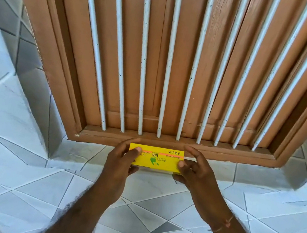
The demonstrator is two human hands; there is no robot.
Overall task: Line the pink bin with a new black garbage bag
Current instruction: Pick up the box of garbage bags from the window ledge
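Nearest to me were the two bare forearms, reaching forward over the grey-and-white tiled wall (pixel 21 166), with a thin cord bracelet (pixel 227 224) on the right wrist. Beyond them, my left hand (pixel 122 157) gripped the left end of a yellow box of bin bags (pixel 157 158), the thumb pressed on its front face and the fingers curled around behind and beneath the end. My right hand (pixel 195 169) gripped the opposite end in the same way, thumb on the front face near the right edge, lower fingers tucked under the box, while the upper fingers were spread loosely above the top right corner, and I could not tell whether they touched it. The box was held level between the two hands, its print upside down to me: green lettering reading "eco bin", a green figure and a thin orange stripe running along its length. Just beyond the fingertips, right behind the box, ran the brown wooden sill (pixel 174 145) of a window frame. Farther off, above both hands, white metal bars (pixel 169 59) rose from the sill in a row, and behind them stood closed brown wooden shutters (pixel 211 55). The pink bin did not show in this view.
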